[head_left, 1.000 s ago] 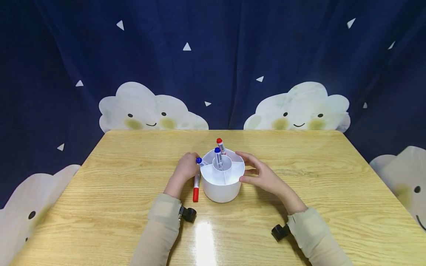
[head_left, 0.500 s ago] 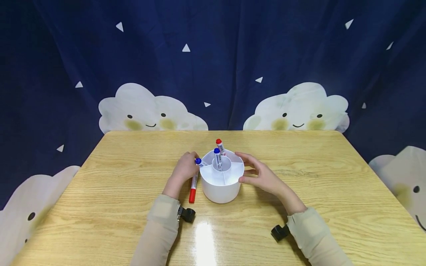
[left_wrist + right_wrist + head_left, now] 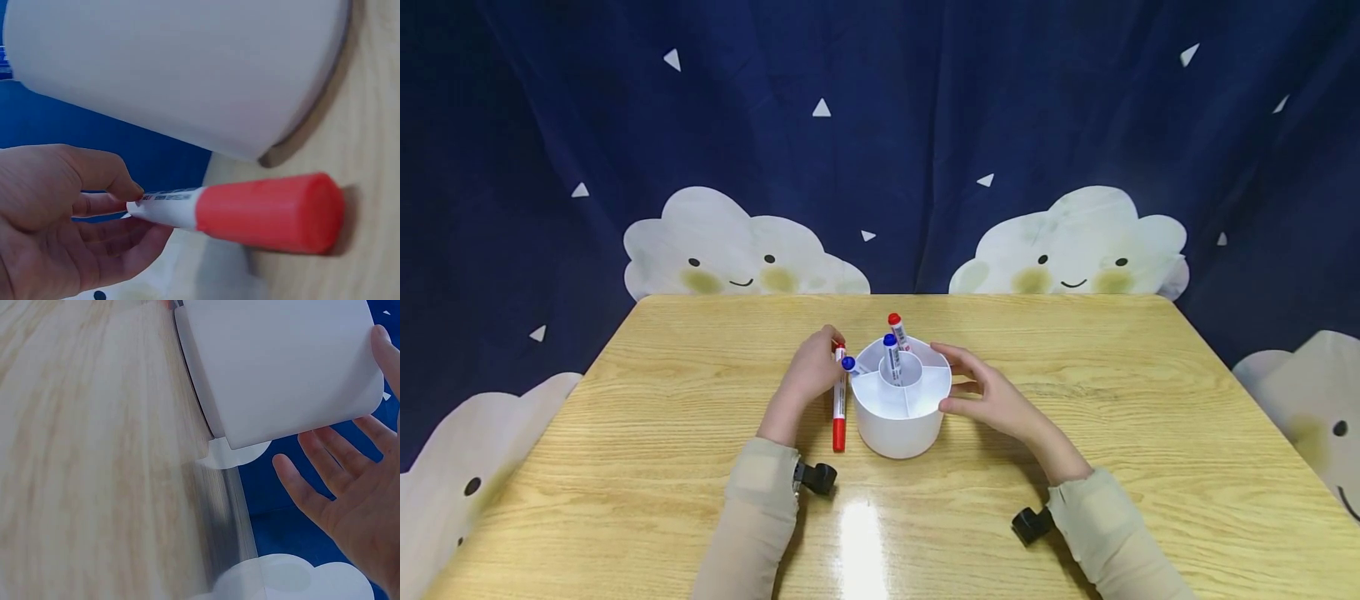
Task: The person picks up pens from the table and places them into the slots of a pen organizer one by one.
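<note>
A white divided pen organizer (image 3: 898, 433) stands mid-table. My left hand (image 3: 811, 365) is at its left side and pinches a white marker with a red cap (image 3: 838, 433) near its far end. In the left wrist view the red cap (image 3: 269, 212) points away from the fingertips, beside the organizer's wall (image 3: 187, 69). My right hand (image 3: 992, 396) rests against the organizer's right side, thumb at the near rim and a finger at the far rim. Its fingers are loosely spread in the right wrist view, and some stand apart from the wall.
A blue-capped marker (image 3: 892, 358) stands in the organizer's centre cup. Another blue marker (image 3: 848, 363) leans over the left rim, and a red one (image 3: 897, 327) leans at the back. The wooden table (image 3: 1112, 433) ends at a dark blue curtain (image 3: 910, 125).
My left hand has shifted slightly left and away from me, showing more of the red-capped marker, including its far red end. The marker's near end swung left, then partly back. My right hand stays put.
</note>
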`<state>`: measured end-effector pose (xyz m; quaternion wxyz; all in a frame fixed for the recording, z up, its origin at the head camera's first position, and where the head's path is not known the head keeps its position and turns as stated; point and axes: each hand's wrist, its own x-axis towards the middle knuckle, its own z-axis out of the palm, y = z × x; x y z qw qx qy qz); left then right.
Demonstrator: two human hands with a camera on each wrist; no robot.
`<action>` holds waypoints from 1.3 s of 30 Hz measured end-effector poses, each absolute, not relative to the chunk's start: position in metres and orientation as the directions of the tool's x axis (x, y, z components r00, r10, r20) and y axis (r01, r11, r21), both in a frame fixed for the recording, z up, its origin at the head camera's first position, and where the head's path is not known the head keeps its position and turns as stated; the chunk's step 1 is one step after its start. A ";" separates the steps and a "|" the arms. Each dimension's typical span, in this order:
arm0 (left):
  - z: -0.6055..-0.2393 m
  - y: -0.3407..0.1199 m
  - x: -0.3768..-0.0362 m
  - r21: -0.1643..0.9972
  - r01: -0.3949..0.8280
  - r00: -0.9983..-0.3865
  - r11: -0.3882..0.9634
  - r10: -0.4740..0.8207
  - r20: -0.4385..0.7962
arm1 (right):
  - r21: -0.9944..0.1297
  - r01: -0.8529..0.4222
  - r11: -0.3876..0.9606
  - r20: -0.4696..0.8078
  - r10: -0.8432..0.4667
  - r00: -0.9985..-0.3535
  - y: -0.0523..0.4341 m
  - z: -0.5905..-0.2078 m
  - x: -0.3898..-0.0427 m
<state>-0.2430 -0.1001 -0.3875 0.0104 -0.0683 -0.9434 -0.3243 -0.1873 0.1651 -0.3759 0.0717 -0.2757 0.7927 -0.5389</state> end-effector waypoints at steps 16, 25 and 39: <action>-0.360 -0.106 -0.235 0.652 0.181 -0.980 0.736 0.076 0.186 | -0.891 -0.367 0.270 0.188 -0.516 -0.836 0.165 -0.375 -0.188; -0.349 -0.110 -0.228 0.679 0.203 -0.971 0.706 0.054 0.235 | -0.890 -0.362 0.277 0.181 -0.514 -0.839 0.164 -0.374 -0.186; -0.315 -0.114 -0.205 0.687 0.344 -0.912 0.640 0.052 0.408 | -0.891 -0.378 0.252 0.206 -0.516 -0.831 0.171 -0.399 -0.201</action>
